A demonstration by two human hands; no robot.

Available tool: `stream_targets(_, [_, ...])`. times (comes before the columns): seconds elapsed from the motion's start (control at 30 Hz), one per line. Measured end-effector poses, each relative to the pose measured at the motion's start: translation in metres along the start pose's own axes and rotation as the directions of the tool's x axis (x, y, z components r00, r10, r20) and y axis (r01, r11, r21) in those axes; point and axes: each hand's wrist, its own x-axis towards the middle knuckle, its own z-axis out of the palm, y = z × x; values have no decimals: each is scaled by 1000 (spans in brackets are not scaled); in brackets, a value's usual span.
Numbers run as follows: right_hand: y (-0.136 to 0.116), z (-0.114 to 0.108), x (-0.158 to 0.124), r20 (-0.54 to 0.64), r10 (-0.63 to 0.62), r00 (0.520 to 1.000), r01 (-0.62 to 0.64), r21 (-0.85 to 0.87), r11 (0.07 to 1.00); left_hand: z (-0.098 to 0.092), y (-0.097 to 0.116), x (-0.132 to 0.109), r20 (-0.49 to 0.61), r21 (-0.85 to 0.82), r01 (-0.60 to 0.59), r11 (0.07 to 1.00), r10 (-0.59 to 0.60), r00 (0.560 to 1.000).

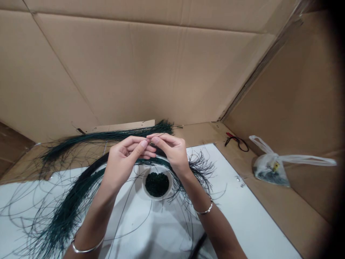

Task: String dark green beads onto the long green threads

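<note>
Over the table, my left hand point(120, 160) and my right hand point(174, 151) meet fingertip to fingertip, both closed in a pinch. A thin dark strand point(159, 135) runs between their fingers; anything smaller there is hard to make out. Just below them stands a white bowl point(143, 187) filled with small dark green pieces point(157, 184) that look like beads. A large bundle of dark green strands point(68, 203) curves behind the bowl and under my hands, its loose ends fanning out at both sides. My hands hide part of that bundle.
Another bundle of dark green strands point(107, 136) lies at the back along the cardboard wall point(151, 72). To the right are a black-and-red cord point(238, 141) and a tied clear plastic bag point(271, 171). Loose strands cross the white tabletop point(242, 216).
</note>
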Motion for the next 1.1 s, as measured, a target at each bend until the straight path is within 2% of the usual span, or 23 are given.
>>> stream_targets(0.27, [5, 1, -1, 6, -45, 999, 46, -41, 998, 5, -1, -1, 27, 11, 13, 1000, -13, 1000])
stream_targets(0.43, [0, -1, -2, -21, -20, 1000, 18, -70, 997, 3, 0, -1, 18, 26, 21, 999, -21, 1000])
stream_targets(0.57, [-4, -5, -1, -68, -32, 997, 28, -61, 998, 1, 0, -1, 22, 44, 28, 999, -29, 999])
stream_targets(0.8, [-2, -1, -2, -44, -66, 997, 65, -29, 997, 1, 3, -5, 58, 84, 40, 996, -45, 997])
stream_targets(1.1, [-2, 1, -6, 16, -112, 994, 113, -91, 989, 7, 8, -6, -3, 101, -50, 994, 51, 999])
